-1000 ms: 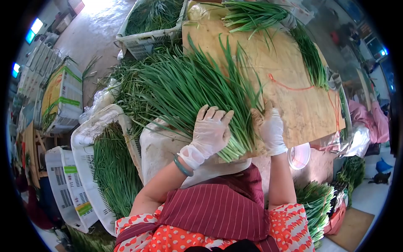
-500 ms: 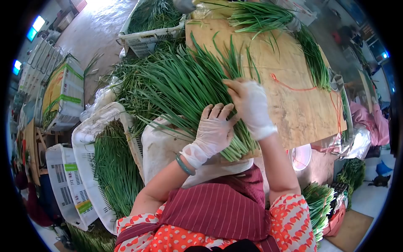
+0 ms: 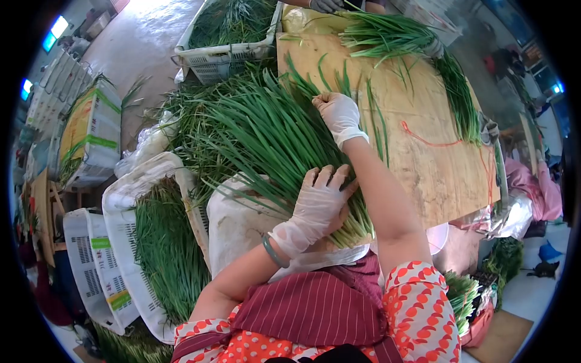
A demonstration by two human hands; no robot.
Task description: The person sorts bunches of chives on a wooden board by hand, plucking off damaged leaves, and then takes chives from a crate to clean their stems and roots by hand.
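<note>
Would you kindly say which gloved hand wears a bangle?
The left white-gloved hand wears the round greenish bangle; the right white-gloved hand shows none.

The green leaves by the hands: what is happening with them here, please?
A gloved person is handling the leaves. The left hand rests on them near the pale stem ends. The right hand is curled farther up; whether it grips any is unclear. A red string lies on the board.

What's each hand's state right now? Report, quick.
Left hand: curled over the green bunch; whether it grips cannot be told.
Right hand: closed, at the bunch's edge; whether it holds a leaf cannot be told.
</note>
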